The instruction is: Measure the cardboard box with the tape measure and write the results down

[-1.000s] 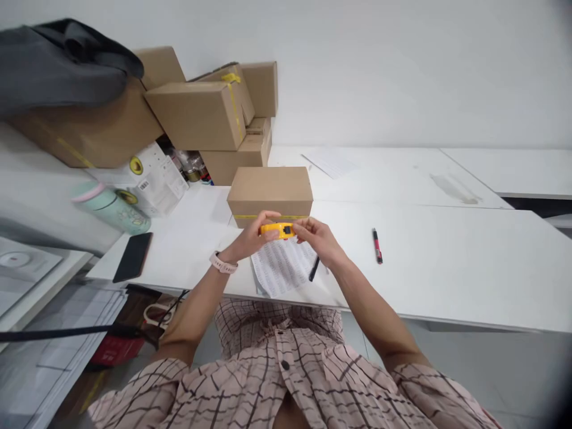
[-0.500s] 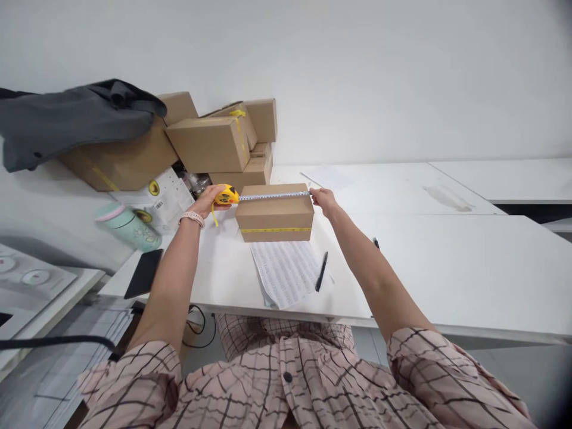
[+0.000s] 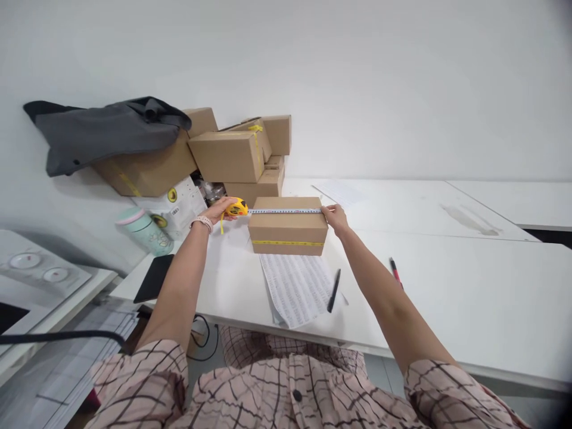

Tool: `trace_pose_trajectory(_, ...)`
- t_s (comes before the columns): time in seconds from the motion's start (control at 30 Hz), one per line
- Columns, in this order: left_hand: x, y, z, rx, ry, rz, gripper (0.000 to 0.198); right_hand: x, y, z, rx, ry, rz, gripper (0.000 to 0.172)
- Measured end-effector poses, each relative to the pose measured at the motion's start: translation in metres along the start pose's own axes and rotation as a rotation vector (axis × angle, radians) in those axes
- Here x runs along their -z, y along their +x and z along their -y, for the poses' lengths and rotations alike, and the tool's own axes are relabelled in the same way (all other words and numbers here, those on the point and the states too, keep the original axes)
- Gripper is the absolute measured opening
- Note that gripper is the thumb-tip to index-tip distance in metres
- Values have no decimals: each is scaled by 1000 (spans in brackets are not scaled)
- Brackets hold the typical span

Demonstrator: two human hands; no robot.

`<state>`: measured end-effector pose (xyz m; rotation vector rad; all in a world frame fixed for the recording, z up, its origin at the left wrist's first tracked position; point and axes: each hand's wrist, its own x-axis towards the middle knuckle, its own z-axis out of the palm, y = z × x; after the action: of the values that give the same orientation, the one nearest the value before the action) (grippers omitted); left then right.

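A brown cardboard box [image 3: 288, 229] with a yellow strip along its front stands on the white table. Across its top runs the pulled-out blade of a tape measure [image 3: 236, 207], whose yellow case is just off the box's left end. My left hand [image 3: 218, 210] is closed round that case, and a short yellow strap hangs below it. At the box's right top edge, the fingers of my right hand [image 3: 336, 215] pinch the blade's end. Printed sheets [image 3: 295, 289] lie in front of the box, with a black pen [image 3: 333, 291] on their right side.
Several cardboard boxes [image 3: 227, 156] are stacked at the back left, a grey bag [image 3: 111, 134] over them. A mint bottle [image 3: 145, 231] and a black flat object [image 3: 153, 278] lie on the left. Beyond my right forearm is a red-and-black pen [image 3: 395, 272].
The whole view has shifted, so things appear lower and further right. My right hand has settled closer against the box's right edge. Both hands keep hold of the tape measure.
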<state>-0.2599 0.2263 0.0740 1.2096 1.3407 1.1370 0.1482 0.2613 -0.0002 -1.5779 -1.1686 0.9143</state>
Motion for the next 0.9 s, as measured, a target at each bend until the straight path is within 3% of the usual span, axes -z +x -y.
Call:
trace_pose_trajectory(0.17,7,2,5,57,32,62,41,0,-2,5,-99,81,157,30)
trace_pose_trajectory(0.27,8,3,6,71,44,69,40,1,-3,8,-144,92,187,29)
trace_pose_trajectory(0.53,-1,0,-2,68,85,81,42,3,1,12,-98,-14,79,30)
trace_pose_trajectory(0.67,-11,-24,-23,2,91,125,48,14,7,29,4,-60,-17,29)
trace_pose_trajectory(0.77,-39,-71,-21,-27,85,241,58,20,12,44,129,-38,-59,29)
trace_pose_trajectory(0.9,-119,-152,25,73,-24,609,57,2,18,55,320,-171,23,31)
